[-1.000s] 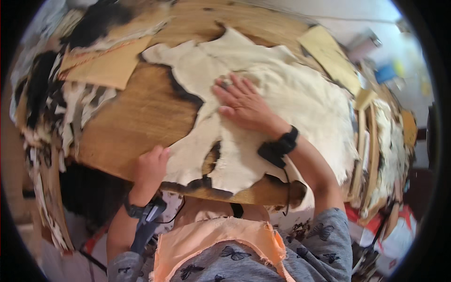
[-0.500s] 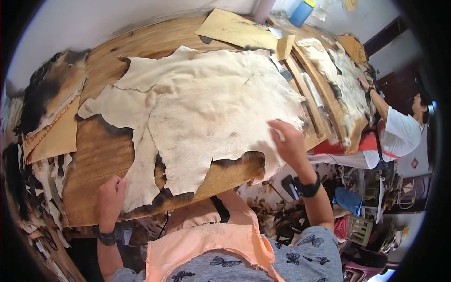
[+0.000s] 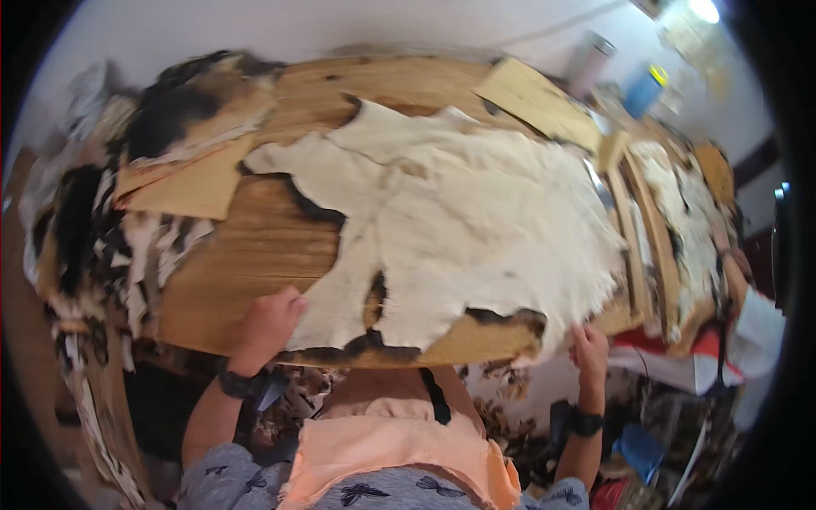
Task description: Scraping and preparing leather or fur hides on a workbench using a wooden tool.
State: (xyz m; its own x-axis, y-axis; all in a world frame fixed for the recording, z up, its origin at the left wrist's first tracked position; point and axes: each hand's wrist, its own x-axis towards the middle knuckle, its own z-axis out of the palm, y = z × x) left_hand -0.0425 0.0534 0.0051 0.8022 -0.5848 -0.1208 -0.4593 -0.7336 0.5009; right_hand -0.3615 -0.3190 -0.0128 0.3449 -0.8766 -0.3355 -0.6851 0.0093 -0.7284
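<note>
From my head, near above my left hand (image 3: 274, 325) and right hand (image 3: 588, 352), the fisheye looks down and forward across the table (image 3: 242, 276).

A pelt (image 3: 484, 229) spread over a wooden worktable (image 3: 246, 255) and blurred, probably fur, scraps (image 3: 140, 255) show a workshop.

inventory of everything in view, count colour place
hide: 1, cream, on table
table: 1, brown, centre
panel: 1, yellow, back right
sheet: 1, tan, left
pelt: 1, black and tan, back left
scraps: many, black and white, left
wooden bars: 2, brown, right
fur: count unclear, whitish, right
cylinder: 1, pinkish, back right
bottle: 1, blue, back right
unclear item: 1, blue, lower right
co-worker's sleeve: 1, white, right edge
apron: 1, peach, bottom
wristbands: 2, black, wrists
left hand: 1, bare, hide's near left edge
right hand: 1, bare, hide's near right corner
</note>
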